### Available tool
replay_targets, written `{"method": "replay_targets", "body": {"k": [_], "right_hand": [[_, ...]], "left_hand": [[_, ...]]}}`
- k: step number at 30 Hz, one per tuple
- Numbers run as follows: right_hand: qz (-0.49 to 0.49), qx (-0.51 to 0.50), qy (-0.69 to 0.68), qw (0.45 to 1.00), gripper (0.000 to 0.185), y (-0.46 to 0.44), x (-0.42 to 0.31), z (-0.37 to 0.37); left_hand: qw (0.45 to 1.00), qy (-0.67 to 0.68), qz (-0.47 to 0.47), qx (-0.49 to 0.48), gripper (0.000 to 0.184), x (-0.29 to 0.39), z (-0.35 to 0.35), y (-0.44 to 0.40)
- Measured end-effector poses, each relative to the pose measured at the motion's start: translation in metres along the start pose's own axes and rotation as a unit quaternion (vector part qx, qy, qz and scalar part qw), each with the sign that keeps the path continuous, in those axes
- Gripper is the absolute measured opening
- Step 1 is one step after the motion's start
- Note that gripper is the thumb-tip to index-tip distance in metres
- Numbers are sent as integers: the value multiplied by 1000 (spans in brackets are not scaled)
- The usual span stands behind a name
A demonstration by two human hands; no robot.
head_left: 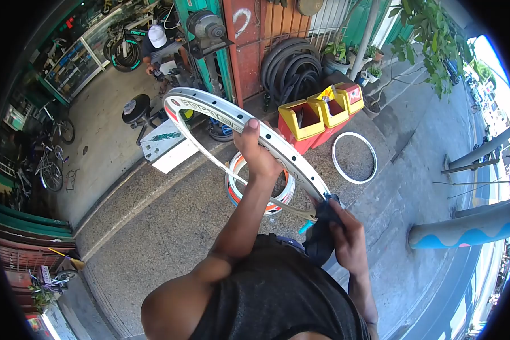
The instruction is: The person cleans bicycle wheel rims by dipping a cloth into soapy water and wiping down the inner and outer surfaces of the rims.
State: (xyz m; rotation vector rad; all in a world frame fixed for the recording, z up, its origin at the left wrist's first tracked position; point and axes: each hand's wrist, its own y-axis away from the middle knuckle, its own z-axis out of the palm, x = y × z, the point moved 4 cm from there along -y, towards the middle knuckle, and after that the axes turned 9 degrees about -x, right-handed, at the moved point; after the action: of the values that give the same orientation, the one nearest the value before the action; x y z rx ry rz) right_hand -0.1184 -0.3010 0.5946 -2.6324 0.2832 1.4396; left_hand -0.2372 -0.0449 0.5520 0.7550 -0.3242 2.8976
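A white bicycle rim (280, 147) with dark holes around its outer band and dark lettering on its side is held up in front of me, tilted. My left hand (259, 154) grips its near side, thumb lying over the outer band. At the rim's lower right end, my right hand (350, 241) is closed on a black cloth (322, 231) pressed against the rim. The cloth hides part of the rim and some fingertips. A small teal piece (305, 227) sticks out beside the cloth; I cannot make out what it is.
On the ground lie another white rim (334, 156) and some orange-and-white rims (230, 190). Red bins with yellow tops (301, 135) stand ahead, near hanging black tires (272, 73). A person in a white cap (157, 37) sits inside the shop. A post (459, 232) stands right.
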Motion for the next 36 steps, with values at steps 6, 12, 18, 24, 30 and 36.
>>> {"method": "replay_targets", "body": {"k": [6,12,18,24,30,36], "right_hand": [[-76,-67,-119,988,48,-30,-7,-3],[-145,-63,30,987,56,-49,-79,4],[-172,47,120,977,61,-36,-83,21],[-67,121,38,990,33,-24,-12,-21],[-59,241,-86,965,11,-20,-15,-33],[-76,371,18,925,13,-9,-23,-27]], "left_hand": [[992,-26,81,-91,38,6,19,18],[984,-112,101,-99,39,-13,3,24],[988,-92,117,-46,34,-16,-8,21],[985,-130,105,32,33,-10,2,29],[985,-152,64,55,37,-21,24,42],[986,-163,25,20,44,-28,17,40]]}}
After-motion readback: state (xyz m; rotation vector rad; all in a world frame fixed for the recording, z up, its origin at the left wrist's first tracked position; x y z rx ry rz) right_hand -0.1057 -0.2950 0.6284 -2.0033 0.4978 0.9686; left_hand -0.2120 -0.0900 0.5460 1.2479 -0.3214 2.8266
